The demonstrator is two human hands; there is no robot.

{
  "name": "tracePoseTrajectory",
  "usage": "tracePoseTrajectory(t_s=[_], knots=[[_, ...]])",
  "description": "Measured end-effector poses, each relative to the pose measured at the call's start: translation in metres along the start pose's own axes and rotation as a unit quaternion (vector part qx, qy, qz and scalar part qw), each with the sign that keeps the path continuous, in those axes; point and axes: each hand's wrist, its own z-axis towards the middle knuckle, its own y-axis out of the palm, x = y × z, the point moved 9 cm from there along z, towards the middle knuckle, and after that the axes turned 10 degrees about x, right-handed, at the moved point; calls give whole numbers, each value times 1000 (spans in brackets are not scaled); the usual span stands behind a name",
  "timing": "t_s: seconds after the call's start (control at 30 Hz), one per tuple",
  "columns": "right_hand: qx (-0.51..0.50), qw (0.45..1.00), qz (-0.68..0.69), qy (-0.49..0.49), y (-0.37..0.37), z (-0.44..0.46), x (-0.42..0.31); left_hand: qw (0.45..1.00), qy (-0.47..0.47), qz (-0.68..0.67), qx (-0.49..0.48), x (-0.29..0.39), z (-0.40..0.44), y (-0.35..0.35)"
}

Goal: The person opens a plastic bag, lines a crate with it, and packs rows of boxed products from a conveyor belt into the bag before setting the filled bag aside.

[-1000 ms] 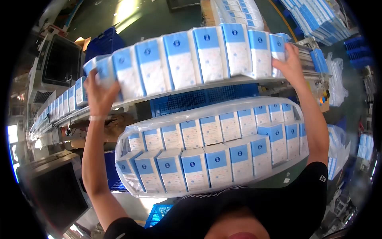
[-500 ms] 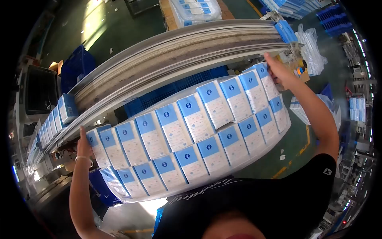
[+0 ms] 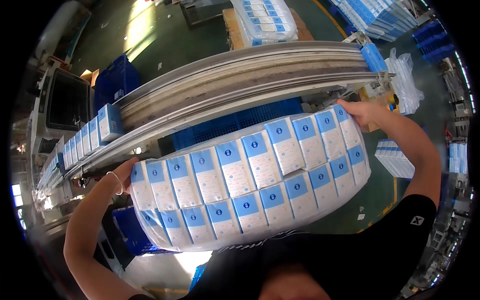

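Note:
In front of my body is a clear plastic bag (image 3: 300, 212) filled with blue-and-white packs (image 3: 232, 172), which look like tissue packs. They stand in two rows, with a small gap near the middle between the rows. My left hand (image 3: 125, 175) grips the bag's left end, its fingers partly hidden behind the end pack. At the far right corner, my right hand (image 3: 362, 112) is closed on the bag beside the last pack of the upper row. The fingers of the right hand are partly hidden too.
A conveyor (image 3: 240, 75) runs across beyond the bag, above a blue crate (image 3: 240, 117). More packs (image 3: 109, 122) are lined up at its left end. Another filled bag (image 3: 265, 22) lies on cardboard behind it. A dark blue crate (image 3: 131, 235) is below left.
The view has shifted, so the scene sits lower and further right. My left hand has moved with the bag's left end toward the conveyor. The leftmost packs now stand more in line.

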Motion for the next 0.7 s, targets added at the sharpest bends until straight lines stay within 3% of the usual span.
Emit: tracePoseTrajectory(t_s=[0.07,0.1,0.13,0.17,0.2,0.23,0.3,0.33,0.37,0.4,0.43,0.5,0.57,0.6,0.63,0.67,0.7], knots=[[41,997,43,-46,-8,14,5,974,117,-102,164,13,-5,-12],[81,989,91,-90,-9,10,4,975,110,-102,163,1,6,-15],[142,979,69,-126,-16,4,0,917,273,21,289,18,7,-40],[141,980,68,-126,-15,6,0,803,420,144,397,36,-11,-47],[266,931,-83,-237,-30,-5,-17,758,450,107,459,43,-55,-28],[377,832,-230,-336,-36,-24,-34,759,450,109,457,44,-56,-27],[390,829,-192,-352,-32,-41,-40,777,429,151,435,46,-48,-28],[356,847,-202,-339,-31,-32,-42,775,431,151,436,46,-33,-46],[322,864,-211,-325,-30,-25,-42,868,377,122,299,36,17,-59],[250,920,-185,-236,-21,-37,-41,934,311,91,152,23,47,-51],[173,962,-155,-146,-11,-52,-39,933,312,93,153,31,34,-46],[118,981,-116,-100,-20,-14,-31,994,112,8,-5,33,6,-7],[83,981,-121,-127,-7,1,-37,995,99,17,12,37,15,-7],[164,953,-183,-178,-15,-10,-51,990,117,33,77,40,34,-19],[169,951,-187,-178,-16,-11,-50,981,128,48,137,40,32,-19],[254,897,-254,-256,-21,-16,-58,959,186,66,204,50,13,-19],[336,824,-314,-330,-25,-27,-67,959,186,71,202,48,13,-19]])
